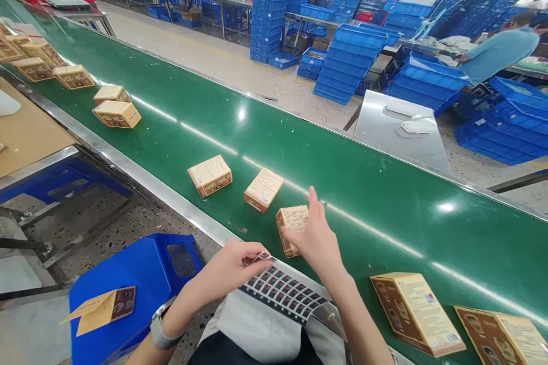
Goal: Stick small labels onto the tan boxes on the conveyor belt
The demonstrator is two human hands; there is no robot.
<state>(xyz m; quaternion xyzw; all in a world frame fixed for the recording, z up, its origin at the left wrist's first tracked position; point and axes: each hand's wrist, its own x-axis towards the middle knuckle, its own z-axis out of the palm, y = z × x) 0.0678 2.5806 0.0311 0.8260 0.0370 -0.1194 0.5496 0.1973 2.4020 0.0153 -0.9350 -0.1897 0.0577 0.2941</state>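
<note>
A green conveyor belt (pixel 385 205) runs from ten o'clock down to four o'clock, its surface glossy with light streaks. Small tan cardboard cartons ride on it in a loose line. The carton in hand (pixel 291 227) lies near the belt's near edge at centre, just beyond the sticker sheet: kraft-brown, printed text panel on top, darker brown patterned side faces, flaps closed. The right hand (pixel 314 236) rests on its right end, fingers spread and loosely laid against it, not clenched. Two like cartons (pixel 264 189) (pixel 210 174) lie at ten o'clock from it, apart from each other. A sticker sheet (pixel 285 291) of small dark labels in rows lies at six o'clock. The left hand (pixel 226 271) pinches its upper left corner between thumb and fingertips. A blue stool (pixel 141 274) at eight o'clock carries a flattened carton (pixel 103 309).
</note>
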